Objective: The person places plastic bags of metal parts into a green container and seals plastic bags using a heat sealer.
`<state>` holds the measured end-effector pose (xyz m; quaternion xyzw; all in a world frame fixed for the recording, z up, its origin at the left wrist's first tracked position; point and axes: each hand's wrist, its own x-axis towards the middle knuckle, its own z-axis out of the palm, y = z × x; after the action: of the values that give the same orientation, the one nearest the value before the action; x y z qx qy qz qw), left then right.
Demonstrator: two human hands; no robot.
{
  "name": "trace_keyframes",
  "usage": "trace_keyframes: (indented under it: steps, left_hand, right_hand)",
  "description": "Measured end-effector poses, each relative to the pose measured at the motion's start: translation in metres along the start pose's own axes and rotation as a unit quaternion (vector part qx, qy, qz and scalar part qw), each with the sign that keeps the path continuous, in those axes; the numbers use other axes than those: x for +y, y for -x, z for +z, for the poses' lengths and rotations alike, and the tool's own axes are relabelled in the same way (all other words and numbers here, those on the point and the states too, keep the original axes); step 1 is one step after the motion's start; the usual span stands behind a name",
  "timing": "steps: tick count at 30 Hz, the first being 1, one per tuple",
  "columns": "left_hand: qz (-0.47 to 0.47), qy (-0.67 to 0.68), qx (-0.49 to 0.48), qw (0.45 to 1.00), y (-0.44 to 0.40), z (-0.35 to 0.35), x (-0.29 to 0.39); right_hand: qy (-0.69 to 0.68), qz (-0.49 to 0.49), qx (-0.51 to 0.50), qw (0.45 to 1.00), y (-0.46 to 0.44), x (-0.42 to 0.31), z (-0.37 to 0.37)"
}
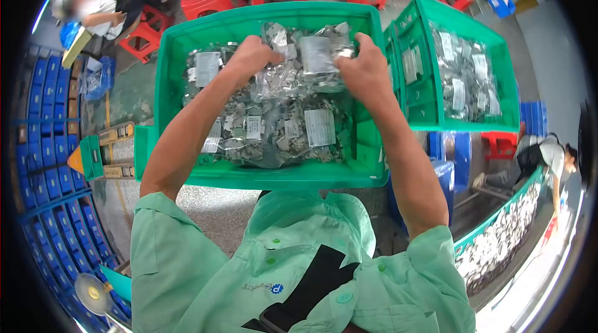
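In the upper middle of the frame, a clear bag [317,54] with a pale label is inside the green bin [280,179] — among other bags [288,127] of small grey parts — its right edge pinched between the thumb and fingers of the right hand [366,66], while the left hand [254,58] bends its fingers onto plastic to its left, whether pinching or only pressing I cannot tell. The work looks well along, with bags covering most of the bin, but this one seems not yet settled — how many are left does not show
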<state>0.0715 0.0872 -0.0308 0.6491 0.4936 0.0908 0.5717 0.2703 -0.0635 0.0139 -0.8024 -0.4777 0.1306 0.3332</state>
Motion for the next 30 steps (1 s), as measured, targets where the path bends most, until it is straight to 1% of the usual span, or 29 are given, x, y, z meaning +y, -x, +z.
trace_keyframes:
  steps: [1,2,3,4,5,6,7,8,9,10,11,12,13,14,16,17,18,19,20,21,22,23,24,25,27,29,30]
  left_hand:
    - [0.055,-0.218,0.084,0.971,-0.003,0.000,-0.001]
    - [0.116,-0.425,0.163,0.883,-0.004,-0.002,0.000]
    - [0.186,-0.407,0.190,0.874,0.002,-0.010,0.004]
    - [0.259,-0.384,0.209,0.861,0.016,-0.018,0.015]
    - [0.216,-0.258,0.159,0.928,0.037,-0.015,0.044]
    - [0.237,-0.249,0.126,0.931,0.047,-0.012,0.056]
    - [0.263,-0.175,0.076,0.946,0.068,0.009,0.080]
    - [0.309,-0.138,-0.026,0.941,0.084,0.029,0.102]
    - [0.310,-0.114,-0.092,0.939,0.112,0.067,0.125]
    - [0.335,-0.122,-0.206,0.911,0.134,0.098,0.143]
    - [0.355,-0.133,-0.313,0.871,0.143,0.136,0.162]
    - [0.355,-0.202,-0.407,0.817,0.153,0.183,0.181]
    - [0.353,-0.273,-0.483,0.753,0.166,0.229,0.197]
    - [0.349,-0.343,-0.540,0.685,0.181,0.271,0.204]
    - [0.445,-0.397,-0.559,0.576,0.197,0.363,0.180]
    - [0.491,-0.422,-0.557,0.520,0.211,0.417,0.161]
    - [0.473,-0.446,-0.583,0.487,0.223,0.462,0.151]
    - [0.452,-0.471,-0.604,0.457,0.240,0.508,0.136]
    - [0.444,-0.437,-0.634,0.458,0.252,0.555,0.110]
    - [0.433,-0.402,-0.663,0.460,0.263,0.599,0.084]
    - [0.372,-0.398,-0.690,0.476,0.288,0.645,0.069]
    - [0.350,-0.379,-0.713,0.476,0.310,0.691,0.048]
    - [0.373,-0.342,-0.733,0.454,0.338,0.733,0.034]
    - [0.390,-0.292,-0.726,0.486,0.357,0.773,0.000]
    - [0.498,-0.277,-0.684,0.455,0.412,0.839,-0.027]
    - [0.464,-0.280,-0.699,0.467,0.454,0.894,-0.047]
    - [0.437,-0.310,-0.697,0.477,0.471,0.903,-0.052]
  right_hand:
    - [0.004,-0.079,0.079,0.994,0.019,0.000,-0.006]
    - [-0.084,-0.056,0.057,0.993,0.042,0.002,-0.029]
    - [-0.172,-0.031,0.043,0.984,0.066,-0.004,-0.061]
    - [-0.241,0.033,0.036,0.969,0.091,0.006,-0.079]
    - [-0.308,0.096,0.037,0.946,0.118,0.019,-0.098]
    - [-0.369,0.160,0.052,0.914,0.143,0.032,-0.117]
    - [-0.337,0.204,0.071,0.916,0.170,0.053,-0.127]
    - [-0.300,0.260,0.096,0.913,0.198,0.077,-0.134]
    - [-0.249,0.302,0.108,0.914,0.235,0.111,-0.130]
    - [-0.205,0.330,0.120,0.913,0.267,0.138,-0.131]
    - [-0.094,0.318,0.117,0.936,0.298,0.162,-0.135]
    - [-0.138,0.362,0.127,0.913,0.330,0.174,-0.144]
    - [-0.134,0.396,0.163,0.894,0.366,0.194,-0.153]
    - [-0.132,0.420,0.191,0.877,0.402,0.212,-0.163]
    - [-0.077,0.444,0.348,0.822,0.476,0.238,-0.197]
    - [-0.023,0.495,0.379,0.782,0.530,0.262,-0.217]
    - [0.053,0.526,0.429,0.732,0.579,0.283,-0.230]
    - [0.114,0.549,0.498,0.662,0.634,0.306,-0.241]
    - [0.141,0.613,0.481,0.611,0.680,0.310,-0.272]
    - [0.177,0.637,0.486,0.571,0.733,0.324,-0.284]
    - [0.212,0.659,0.489,0.531,0.782,0.341,-0.290]
    - [0.084,0.701,0.533,0.466,0.827,0.355,-0.294]
    - [-0.045,0.725,0.565,0.391,0.859,0.366,-0.294]
    - [-0.108,0.741,0.574,0.332,0.872,0.373,-0.294]
    - [-0.068,0.739,0.591,0.316,0.888,0.397,-0.276]
    - [-0.058,0.688,0.633,0.349,0.875,0.402,-0.253]
    - [-0.054,0.661,0.652,0.366,0.868,0.404,-0.243]
